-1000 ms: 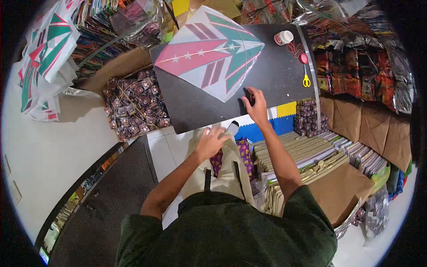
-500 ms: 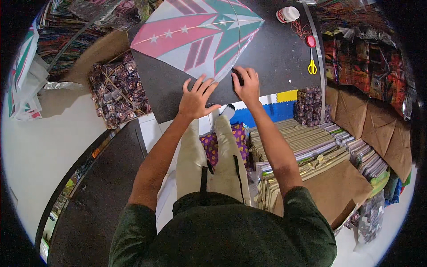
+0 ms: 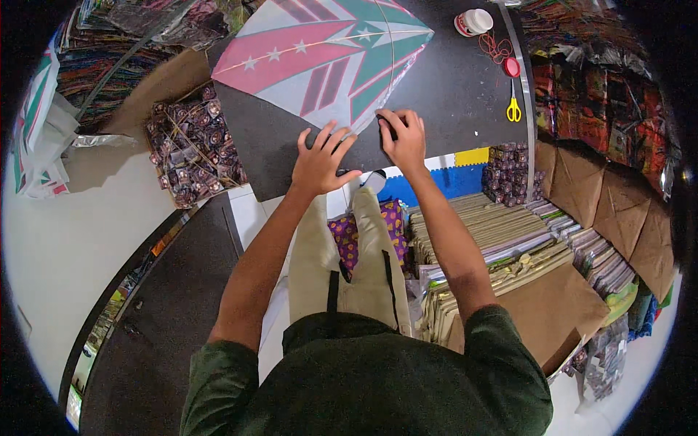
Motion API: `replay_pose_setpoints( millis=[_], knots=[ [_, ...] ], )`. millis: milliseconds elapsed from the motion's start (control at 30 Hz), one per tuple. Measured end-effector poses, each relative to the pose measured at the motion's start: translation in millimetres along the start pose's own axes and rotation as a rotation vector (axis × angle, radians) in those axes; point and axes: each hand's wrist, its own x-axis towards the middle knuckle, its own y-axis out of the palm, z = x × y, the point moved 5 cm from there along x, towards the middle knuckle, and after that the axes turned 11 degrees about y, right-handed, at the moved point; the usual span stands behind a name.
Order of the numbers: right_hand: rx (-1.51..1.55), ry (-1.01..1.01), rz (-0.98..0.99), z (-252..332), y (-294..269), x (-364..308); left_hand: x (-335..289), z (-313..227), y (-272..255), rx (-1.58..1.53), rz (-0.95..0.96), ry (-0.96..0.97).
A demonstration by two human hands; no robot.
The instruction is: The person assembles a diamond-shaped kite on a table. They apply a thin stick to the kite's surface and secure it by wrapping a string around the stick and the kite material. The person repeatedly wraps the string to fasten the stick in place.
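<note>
A paper kite (image 3: 342,62) in pink, green and white, with stars and thin spars, lies on a dark tabletop (image 3: 451,80). My left hand (image 3: 320,161) rests palm down with fingers spread, its fingertips by the kite's near corner. At the same corner, on the right, my right hand (image 3: 406,142) has thumb and fingers curled together around a small black object (image 3: 386,118); its kind is hard to make out. The fingertips of that hand touch or nearly touch the kite's edge.
Toward the table's right edge are a white jar (image 3: 474,22), red string (image 3: 496,49), a red lid (image 3: 512,67) and yellow-handled scissors (image 3: 514,109). A box of bundled packets (image 3: 195,145) stands left of the table. Stacked paper (image 3: 487,232) lies low on the right.
Both hands stay almost still at the kite's near corner. The right fingertips shift slightly, and the view moves a little.
</note>
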Motion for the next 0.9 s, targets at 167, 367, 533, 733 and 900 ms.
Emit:
replay_pose_setpoints(
  millis=[167, 367, 533, 733, 900],
  knots=[
    [-0.009, -0.002, 0.004, -0.1, 0.5, 0.1, -0.4, 1.1, 1.0, -0.023, -0.028, -0.001],
    [-0.023, 0.001, 0.019, -0.3, 2.1, -0.6, -0.2, 1.0, -1.4, -0.025, -0.027, -0.002],
    [-0.047, -0.003, 0.026, -1.7, 2.1, -1.2, 0.4, 0.4, 0.1, -0.030, -0.019, -0.007],
    [0.022, 0.030, -0.029, -4.2, 1.6, -3.8, 0.0, 1.4, -2.5, -0.032, -0.039, -0.001],
    [-0.004, -0.014, -0.021, -1.7, 1.8, -4.9, 0.5, 1.0, -4.4, -0.048, -0.044, -0.005]
  ],
)
